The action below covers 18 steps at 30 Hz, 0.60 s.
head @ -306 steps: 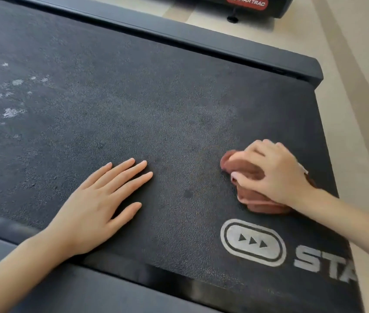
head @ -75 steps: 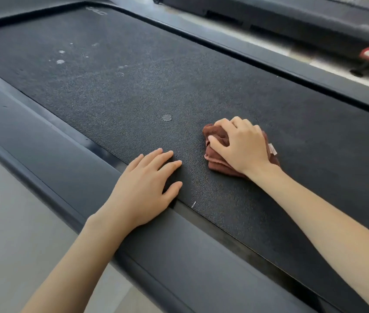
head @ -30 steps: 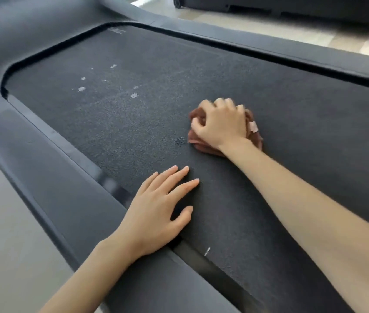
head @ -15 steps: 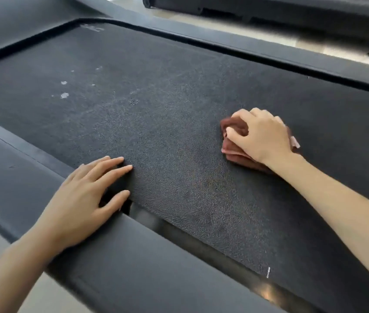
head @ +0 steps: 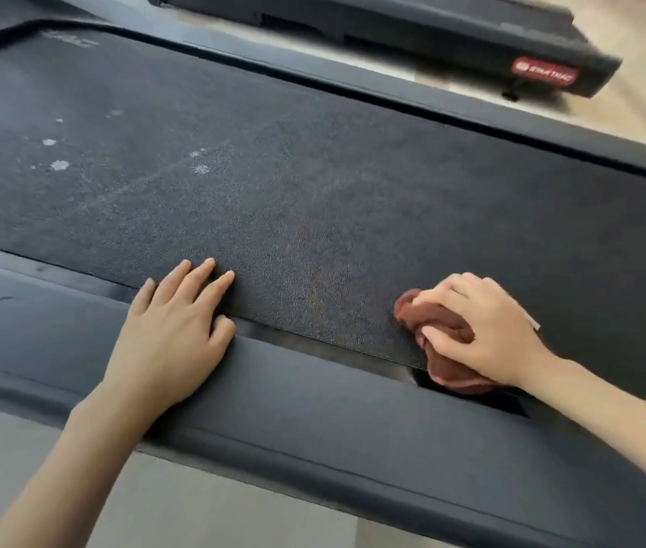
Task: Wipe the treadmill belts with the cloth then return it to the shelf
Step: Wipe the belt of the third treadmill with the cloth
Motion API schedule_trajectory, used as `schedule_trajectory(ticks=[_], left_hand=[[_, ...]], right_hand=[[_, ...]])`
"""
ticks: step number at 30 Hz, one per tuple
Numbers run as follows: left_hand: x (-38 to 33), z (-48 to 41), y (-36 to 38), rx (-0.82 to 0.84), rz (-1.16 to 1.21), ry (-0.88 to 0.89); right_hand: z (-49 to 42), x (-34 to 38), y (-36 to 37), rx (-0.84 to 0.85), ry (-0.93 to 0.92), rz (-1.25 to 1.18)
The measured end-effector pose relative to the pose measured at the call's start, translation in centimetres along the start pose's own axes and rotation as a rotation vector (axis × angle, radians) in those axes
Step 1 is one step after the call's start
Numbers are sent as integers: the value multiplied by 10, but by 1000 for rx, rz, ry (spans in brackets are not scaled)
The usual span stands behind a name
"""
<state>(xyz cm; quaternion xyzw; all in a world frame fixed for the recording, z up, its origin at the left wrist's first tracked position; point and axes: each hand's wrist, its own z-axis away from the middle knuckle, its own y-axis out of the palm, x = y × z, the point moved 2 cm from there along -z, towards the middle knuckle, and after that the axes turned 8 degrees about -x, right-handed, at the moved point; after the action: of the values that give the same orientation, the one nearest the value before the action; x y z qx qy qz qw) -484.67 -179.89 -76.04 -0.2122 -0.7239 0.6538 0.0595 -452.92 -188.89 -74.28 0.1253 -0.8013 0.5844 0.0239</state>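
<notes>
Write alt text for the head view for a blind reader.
A right hand grips a bunched reddish-brown cloth at the near edge of a black treadmill belt. The left hand rests flat across belt and side rail; pale spots mark the belt's far left.

A right hand (head: 487, 330) grips a bunched reddish-brown cloth (head: 442, 342) at the near edge of a treadmill belt (head: 313, 183), lower right, while the left hand (head: 171, 334) rests flat across the side rail (head: 313, 393) and belt, pale spots (head: 59, 165) showing at upper left.
</notes>
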Motion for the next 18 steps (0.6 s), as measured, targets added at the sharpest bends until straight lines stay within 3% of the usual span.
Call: schedule_trajectory(ticks=[4, 12, 18], left_hand=[[-1, 0, 3, -14, 13, 2], [6, 9, -9, -89, 80, 126], [96, 41, -28, -150, -34, -230]], right_hand=[[23, -17, -15, -68, 155, 86], [-72, 73, 45, -148, -3, 68], [-181, 135, 105, -187, -77, 39]])
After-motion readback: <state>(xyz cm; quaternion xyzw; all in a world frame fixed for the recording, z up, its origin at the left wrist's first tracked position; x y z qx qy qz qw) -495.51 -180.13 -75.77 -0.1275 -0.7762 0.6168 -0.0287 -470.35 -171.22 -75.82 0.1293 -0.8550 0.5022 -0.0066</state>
